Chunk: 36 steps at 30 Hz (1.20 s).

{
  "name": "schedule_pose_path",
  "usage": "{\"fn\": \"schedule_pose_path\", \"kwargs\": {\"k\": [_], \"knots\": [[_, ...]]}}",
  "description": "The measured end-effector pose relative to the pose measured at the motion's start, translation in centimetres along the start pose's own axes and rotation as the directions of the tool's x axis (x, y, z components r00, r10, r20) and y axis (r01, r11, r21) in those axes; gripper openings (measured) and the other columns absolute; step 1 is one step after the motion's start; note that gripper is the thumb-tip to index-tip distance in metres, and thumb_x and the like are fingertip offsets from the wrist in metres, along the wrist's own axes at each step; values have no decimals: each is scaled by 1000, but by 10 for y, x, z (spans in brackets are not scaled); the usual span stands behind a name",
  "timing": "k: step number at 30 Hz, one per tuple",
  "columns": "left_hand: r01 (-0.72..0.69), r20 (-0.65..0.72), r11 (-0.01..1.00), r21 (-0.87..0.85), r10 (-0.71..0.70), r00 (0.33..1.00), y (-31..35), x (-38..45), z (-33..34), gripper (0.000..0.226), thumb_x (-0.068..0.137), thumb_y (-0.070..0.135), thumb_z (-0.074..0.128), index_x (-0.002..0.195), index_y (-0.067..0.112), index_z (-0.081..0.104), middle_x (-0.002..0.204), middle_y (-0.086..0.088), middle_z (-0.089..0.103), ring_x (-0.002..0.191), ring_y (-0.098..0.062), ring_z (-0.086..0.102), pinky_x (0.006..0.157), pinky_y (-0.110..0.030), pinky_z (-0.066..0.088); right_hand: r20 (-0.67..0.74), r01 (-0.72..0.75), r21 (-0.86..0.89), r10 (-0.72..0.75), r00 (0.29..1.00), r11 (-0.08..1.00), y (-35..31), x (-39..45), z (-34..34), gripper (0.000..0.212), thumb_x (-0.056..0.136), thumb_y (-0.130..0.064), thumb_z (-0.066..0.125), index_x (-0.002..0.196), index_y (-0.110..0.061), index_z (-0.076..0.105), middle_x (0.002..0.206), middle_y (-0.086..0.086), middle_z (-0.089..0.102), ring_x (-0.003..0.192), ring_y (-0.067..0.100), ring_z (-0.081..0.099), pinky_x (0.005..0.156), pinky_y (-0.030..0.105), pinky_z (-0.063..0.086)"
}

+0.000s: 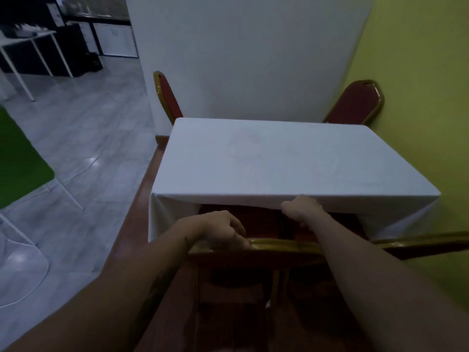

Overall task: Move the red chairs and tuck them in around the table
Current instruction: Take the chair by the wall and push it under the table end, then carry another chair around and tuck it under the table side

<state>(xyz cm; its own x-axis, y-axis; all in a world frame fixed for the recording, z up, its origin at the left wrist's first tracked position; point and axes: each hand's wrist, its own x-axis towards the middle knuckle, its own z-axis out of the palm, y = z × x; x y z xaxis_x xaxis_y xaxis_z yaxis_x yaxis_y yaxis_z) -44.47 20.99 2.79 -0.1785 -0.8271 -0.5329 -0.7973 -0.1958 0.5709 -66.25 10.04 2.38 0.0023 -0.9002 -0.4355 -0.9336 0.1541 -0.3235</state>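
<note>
The left hand [223, 231] is curled over the gold top rail of the near red chair [253, 252], whose seat sits partly under the near edge of the table [266, 161]. The right hand [303, 209] reaches past that rail to the hanging white tablecloth [165, 214] edge; whether it pinches the cloth cannot be told. Two more red chairs stand at the far left [167, 97] and far right [357, 102] corners, and another chair back [426, 243] shows near right.

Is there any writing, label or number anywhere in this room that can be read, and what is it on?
None can be read.
Tablecloth: plain white, no text.
Red chairs: no label visible.
Black cabinet, far left: a pale sheet on it, too small and blurred to read.
</note>
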Motion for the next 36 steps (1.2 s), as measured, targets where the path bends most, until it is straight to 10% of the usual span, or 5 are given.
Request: {"fn": "schedule_pose_path", "kwargs": {"k": [18,30,36], "knots": [[37,-433,993,114,16,901,-284,-52,-328,43,94,14,61,136,15,64,133,-6,67,117,-19,64,93,-26,51,30,284,221,-297,954,933,-403,72,87,21,91,-12,58,111,-10,58,97,12,61,79,24,54,53,28,37],[-17,-448,969,248,130,885,-357,42,-527,40,95,15,59,134,18,66,128,-2,69,112,-17,65,92,-27,54,-103,334,221,-319,942,916,-594,211,81,6,97,-13,59,99,-17,55,102,4,59,78,13,52,62,24,45],[-9,-387,946,323,141,911,-375,150,-628,40,94,13,57,132,17,68,125,-2,71,108,-18,67,95,-32,57,-51,296,345,-297,954,891,-678,330,68,33,87,-18,61,120,-14,56,104,5,60,86,17,59,62,27,48]]}}
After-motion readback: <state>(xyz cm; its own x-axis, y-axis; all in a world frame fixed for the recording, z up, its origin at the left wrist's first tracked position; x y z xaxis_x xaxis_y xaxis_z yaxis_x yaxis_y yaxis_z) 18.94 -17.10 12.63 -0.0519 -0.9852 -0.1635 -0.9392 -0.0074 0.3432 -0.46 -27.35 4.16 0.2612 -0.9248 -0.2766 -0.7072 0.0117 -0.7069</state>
